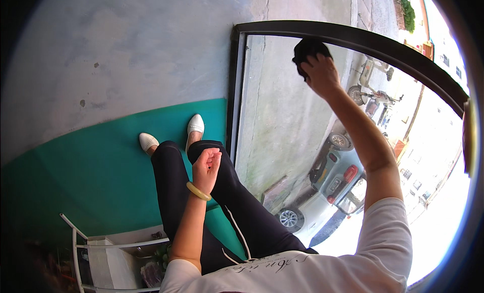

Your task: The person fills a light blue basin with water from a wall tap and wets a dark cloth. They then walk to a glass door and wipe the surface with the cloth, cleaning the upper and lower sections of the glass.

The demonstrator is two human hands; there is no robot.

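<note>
A crumpled black cloth (308, 55) is under my right hand (323, 74), which presses it against the glass pane (287, 115). The cloth lies close to the dark frame (302, 27) bordering the pane. My right arm stretches out across the glass. My left hand (207, 168) hovers over my thigh with its fingers loosely curled together, and nothing shows in it. A pale yellow bangle (198, 191) circles the left wrist.
Green flooring (113, 172) under my white shoes (196, 125) meets grey concrete (132, 47). A white metal rack (77, 247) holding things stands at the lower left. Through the glass I see parked cars (336, 179) and a two-wheeler (368, 92).
</note>
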